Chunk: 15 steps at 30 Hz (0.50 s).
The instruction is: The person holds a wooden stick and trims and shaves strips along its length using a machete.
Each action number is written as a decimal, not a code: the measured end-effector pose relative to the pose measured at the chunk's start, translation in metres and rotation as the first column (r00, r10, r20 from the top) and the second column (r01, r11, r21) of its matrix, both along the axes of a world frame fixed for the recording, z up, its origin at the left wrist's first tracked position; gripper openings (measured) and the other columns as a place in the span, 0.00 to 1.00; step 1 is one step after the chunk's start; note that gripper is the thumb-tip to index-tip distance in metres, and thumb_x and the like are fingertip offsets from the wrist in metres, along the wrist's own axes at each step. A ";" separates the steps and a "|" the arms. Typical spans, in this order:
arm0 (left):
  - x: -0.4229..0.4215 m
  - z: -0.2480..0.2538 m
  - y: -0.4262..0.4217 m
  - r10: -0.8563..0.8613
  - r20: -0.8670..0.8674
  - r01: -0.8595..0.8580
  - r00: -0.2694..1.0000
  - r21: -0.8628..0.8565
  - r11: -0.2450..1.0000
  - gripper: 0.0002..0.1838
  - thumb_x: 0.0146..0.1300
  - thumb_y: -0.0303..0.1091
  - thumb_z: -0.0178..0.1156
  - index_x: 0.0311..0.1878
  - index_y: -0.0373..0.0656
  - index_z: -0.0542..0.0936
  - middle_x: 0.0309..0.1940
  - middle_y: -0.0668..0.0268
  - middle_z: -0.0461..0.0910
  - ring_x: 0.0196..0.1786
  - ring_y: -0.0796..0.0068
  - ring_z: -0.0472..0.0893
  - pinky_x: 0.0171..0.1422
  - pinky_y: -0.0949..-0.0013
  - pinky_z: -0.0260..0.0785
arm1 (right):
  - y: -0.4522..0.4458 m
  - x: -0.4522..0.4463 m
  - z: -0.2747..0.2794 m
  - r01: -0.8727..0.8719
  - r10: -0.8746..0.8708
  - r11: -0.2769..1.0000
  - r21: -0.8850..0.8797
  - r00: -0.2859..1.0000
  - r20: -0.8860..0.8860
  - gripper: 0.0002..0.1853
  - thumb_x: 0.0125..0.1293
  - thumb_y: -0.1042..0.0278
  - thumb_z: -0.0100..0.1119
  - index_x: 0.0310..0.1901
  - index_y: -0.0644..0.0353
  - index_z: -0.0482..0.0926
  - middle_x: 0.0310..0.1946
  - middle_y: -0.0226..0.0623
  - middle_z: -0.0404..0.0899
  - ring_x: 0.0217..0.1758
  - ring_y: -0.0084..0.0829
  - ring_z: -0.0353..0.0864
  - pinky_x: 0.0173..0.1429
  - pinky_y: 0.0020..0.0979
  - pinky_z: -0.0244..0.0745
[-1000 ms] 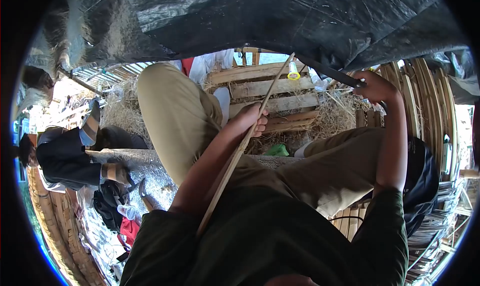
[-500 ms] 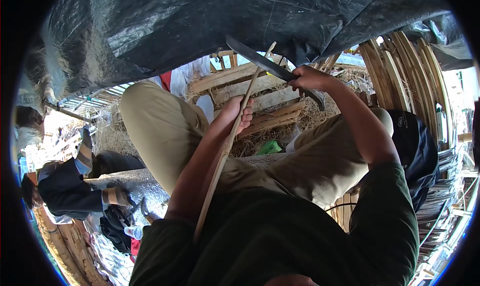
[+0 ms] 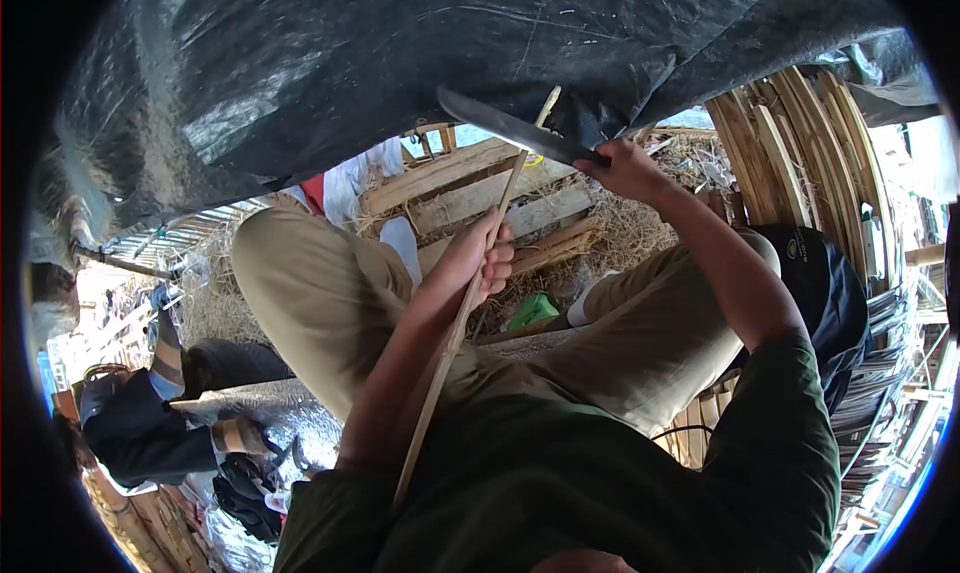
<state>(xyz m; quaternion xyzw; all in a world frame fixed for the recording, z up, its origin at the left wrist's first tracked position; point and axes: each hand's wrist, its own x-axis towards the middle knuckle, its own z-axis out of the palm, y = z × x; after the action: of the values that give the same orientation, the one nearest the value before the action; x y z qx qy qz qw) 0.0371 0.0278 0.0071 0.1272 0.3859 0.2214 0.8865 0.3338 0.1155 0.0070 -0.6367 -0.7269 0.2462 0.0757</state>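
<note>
A long thin wooden stick (image 3: 450, 348) runs diagonally from my chest up past my left hand (image 3: 483, 259), whose fingers are wrapped round it. My right hand (image 3: 620, 169) grips the dark handle of a long machete (image 3: 505, 125). The blade points up and to the left and crosses the stick near its upper end, above my left hand. Whether the stick is cut there cannot be made out. My crossed legs (image 3: 310, 303) lie below both hands.
A black tarp (image 3: 400, 53) hangs across the top. Wooden slats (image 3: 545, 211) and straw lie beyond my legs. Split wood (image 3: 790, 163) stands at the right above a black bag (image 3: 815, 283). At the left sits another person in dark clothing (image 3: 140, 428). A green item (image 3: 532, 311) lies between my feet.
My right hand has come in from the right with the machete, and the blade now crosses the upper stick. My left hand keeps its hold on the stick. The view has shifted somewhat.
</note>
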 end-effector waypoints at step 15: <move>-0.003 -0.002 0.017 -0.024 -0.124 0.023 0.992 -0.009 1.000 0.22 0.75 0.63 0.46 0.37 0.54 0.67 0.14 0.83 0.55 0.11 0.91 0.52 0.13 0.81 0.45 | 0.022 -0.027 -0.035 0.097 -0.102 0.992 -0.076 0.993 -0.059 0.27 0.70 0.38 0.55 0.39 0.59 0.84 0.32 0.49 0.84 0.41 0.52 0.85 0.49 0.48 0.78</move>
<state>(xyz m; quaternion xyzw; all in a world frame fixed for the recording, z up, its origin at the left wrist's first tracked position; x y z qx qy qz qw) 0.0340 0.0453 0.0046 0.1419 0.4394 0.2014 0.8639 0.3066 0.1376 -0.0283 -0.6665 -0.6819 0.2884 0.0873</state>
